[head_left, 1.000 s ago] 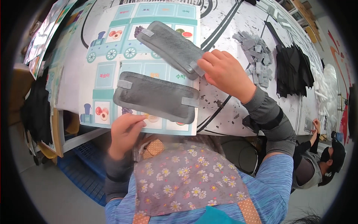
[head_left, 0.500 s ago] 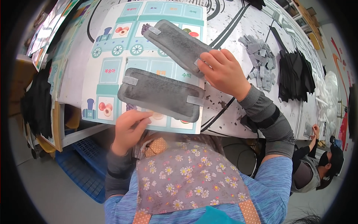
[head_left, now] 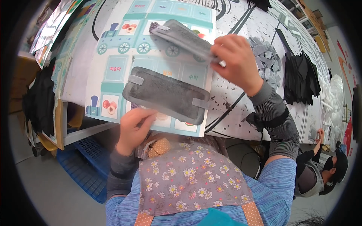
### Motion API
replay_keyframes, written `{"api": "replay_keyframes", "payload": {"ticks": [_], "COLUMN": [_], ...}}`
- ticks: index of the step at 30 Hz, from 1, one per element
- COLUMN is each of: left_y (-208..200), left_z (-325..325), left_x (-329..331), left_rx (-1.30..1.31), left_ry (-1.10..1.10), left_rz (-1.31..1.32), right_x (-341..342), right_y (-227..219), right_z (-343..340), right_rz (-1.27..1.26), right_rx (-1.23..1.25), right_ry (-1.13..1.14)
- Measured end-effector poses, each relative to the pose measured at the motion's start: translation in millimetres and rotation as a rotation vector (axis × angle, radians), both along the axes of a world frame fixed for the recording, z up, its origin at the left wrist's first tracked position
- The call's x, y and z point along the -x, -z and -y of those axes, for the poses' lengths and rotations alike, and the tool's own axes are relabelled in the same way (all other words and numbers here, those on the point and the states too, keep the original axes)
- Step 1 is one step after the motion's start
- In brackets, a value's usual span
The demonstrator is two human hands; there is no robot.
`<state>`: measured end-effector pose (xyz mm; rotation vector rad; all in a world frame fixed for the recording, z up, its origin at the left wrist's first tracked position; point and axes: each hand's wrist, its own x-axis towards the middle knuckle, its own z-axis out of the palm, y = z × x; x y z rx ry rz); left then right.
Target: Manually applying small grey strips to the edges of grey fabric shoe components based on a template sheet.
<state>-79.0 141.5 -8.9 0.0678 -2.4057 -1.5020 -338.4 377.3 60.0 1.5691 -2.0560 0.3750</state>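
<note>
A dark grey fabric pad (head_left: 183, 39) with rounded corners is tilted, its right end pinched in my right hand (head_left: 235, 60). A small light grey tab (head_left: 163, 28) shows at its left end. Nearer to me, a second dark grey pad (head_left: 166, 94) lies flat, with a light tab at each end. My left hand (head_left: 135, 129) is closed in a pinch beside that pad's lower edge; whether anything is between its fingertips is hidden. Under both pads is a printed board (head_left: 115, 86) with pastel train cars and fruit pictures.
Light grey fabric tabs (head_left: 268, 60) lie heaped on the white table to the right, beside a stack of black fabric strips (head_left: 301, 77). More black fabric (head_left: 39, 101) hangs at the left. Blue plastic baskets (head_left: 83, 169) stand below. Another person (head_left: 320, 171) sits at far right.
My right hand has moved slightly right and tipped the far pad, which now looks narrower. The printed board, the near pad and my left hand appear shifted slightly right.
</note>
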Motion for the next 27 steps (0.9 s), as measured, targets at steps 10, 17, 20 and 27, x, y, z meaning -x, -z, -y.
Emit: {"api": "replay_keyframes", "payload": {"ticks": [10, 17, 20, 27], "left_y": [1.3, 9.9, 11.5, 18.2], "left_z": [-1.1, 0.5, 0.4, 2.4], "left_x": [3.7, -3.8, -0.6, -4.3], "left_rx": [0.124, 0.076, 0.116, 0.097], "left_ry": [0.027, -0.057, -0.049, -0.078], "left_rz": [-0.018, 0.032, 0.026, 0.058], "right_x": [-5.2, -66.2, -102.2, -161.5], "right_y": [-91.8, -96.0, -77.0, -44.6], "right_z": [-70.0, -195.2, -237.8, -297.8], "right_rz": [0.015, 0.060, 0.177, 0.422], "right_rx": [0.240, 0.023, -0.027, 0.106], "right_ry": [0.108, 0.358, 0.478, 0.610]}}
